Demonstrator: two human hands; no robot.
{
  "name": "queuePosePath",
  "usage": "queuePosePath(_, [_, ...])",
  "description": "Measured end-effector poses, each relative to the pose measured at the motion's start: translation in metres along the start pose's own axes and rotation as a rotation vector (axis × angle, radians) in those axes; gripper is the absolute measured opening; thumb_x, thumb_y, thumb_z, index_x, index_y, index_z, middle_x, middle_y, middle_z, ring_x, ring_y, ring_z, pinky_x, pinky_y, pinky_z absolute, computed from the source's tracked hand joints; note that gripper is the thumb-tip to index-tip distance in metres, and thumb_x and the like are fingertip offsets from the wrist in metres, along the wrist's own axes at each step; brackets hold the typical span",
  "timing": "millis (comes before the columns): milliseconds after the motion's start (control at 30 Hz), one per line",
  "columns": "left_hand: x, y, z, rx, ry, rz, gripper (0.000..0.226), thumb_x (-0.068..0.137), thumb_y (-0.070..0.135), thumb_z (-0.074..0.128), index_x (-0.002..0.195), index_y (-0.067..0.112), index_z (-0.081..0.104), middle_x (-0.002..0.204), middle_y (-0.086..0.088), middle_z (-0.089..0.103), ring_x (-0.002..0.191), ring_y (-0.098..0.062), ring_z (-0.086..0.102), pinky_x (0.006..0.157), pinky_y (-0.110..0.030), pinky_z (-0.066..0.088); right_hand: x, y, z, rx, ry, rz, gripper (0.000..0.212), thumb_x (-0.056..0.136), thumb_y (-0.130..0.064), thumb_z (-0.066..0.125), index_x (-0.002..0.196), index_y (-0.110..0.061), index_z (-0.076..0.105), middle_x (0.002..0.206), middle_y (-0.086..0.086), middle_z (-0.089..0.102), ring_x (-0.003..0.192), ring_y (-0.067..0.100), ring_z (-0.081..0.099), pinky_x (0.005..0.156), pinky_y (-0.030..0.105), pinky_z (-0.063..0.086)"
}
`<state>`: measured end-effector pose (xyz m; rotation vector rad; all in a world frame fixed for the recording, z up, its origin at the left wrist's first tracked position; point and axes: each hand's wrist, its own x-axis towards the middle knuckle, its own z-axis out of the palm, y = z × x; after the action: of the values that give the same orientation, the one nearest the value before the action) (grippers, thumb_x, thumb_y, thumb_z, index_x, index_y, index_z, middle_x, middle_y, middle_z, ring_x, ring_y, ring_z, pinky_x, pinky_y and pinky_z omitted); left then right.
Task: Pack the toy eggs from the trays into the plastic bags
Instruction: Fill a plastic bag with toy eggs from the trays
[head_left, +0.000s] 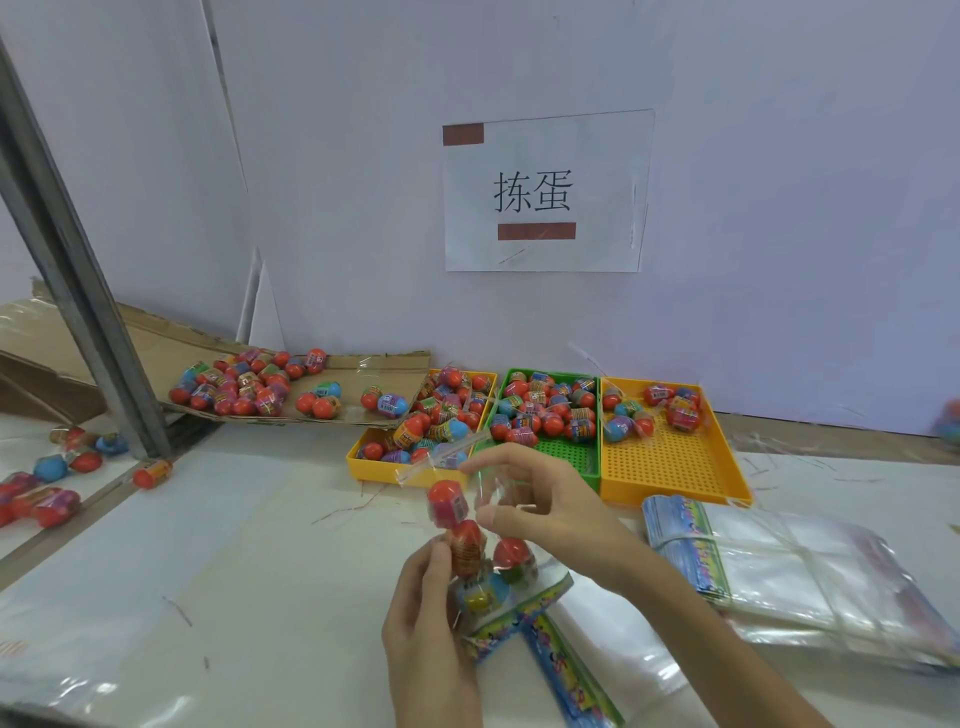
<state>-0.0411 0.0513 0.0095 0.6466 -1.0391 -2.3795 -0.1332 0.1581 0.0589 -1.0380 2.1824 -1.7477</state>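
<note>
Gripping the bag (493, 566) below, left hand (426, 623) risks spilling eggs (467, 545) if right hand (530, 499) loses its pinch on the mouth.

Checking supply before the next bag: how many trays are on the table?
3, side by side against the wall: a yellow tray on the left, a green tray in the middle, a yellow tray on the right. None seems hidden.

Left hand (423, 597) near, raised, fingers curled in a grip. Right hand (524, 499) just beyond, thumb and forefinger pinching, forearm stretching to near right.
</note>
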Motion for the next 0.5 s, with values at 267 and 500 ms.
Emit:
queuePosePath(267, [0.0015,-0.0055,-0.0040,0.200,-0.174,0.058,0.053,0.054,0.033,0.080,0.105,0.016,0.074,0.095,-0.009,0.078,0.093,-0.027,0.075,0.086,-0.047,0.060,-0.0019,-0.0023,0.0005,-0.002,-0.024,0.035,0.026,0.087,-0.017,0.077,0.106,-0.034,0.071,0.089,-0.006,0.068,0.072,0.013,0.064,0.063,0.031,0.056])
queuePosePath(500, [-0.0002,-0.0104,-0.0063,0.397,-0.183,0.168,0.029,0.082,0.011,0.078,0.084,0.039,0.073,0.085,-0.002,0.078,0.088,-0.023,0.075,0.080,-0.045,0.062,-0.0023,-0.0068,0.0041,0.035,-0.057,0.083,0.036,0.081,-0.037,0.077,0.114,-0.045,0.065,0.108,-0.007,0.070,0.098,0.014,0.067,0.092,0.040,0.055])
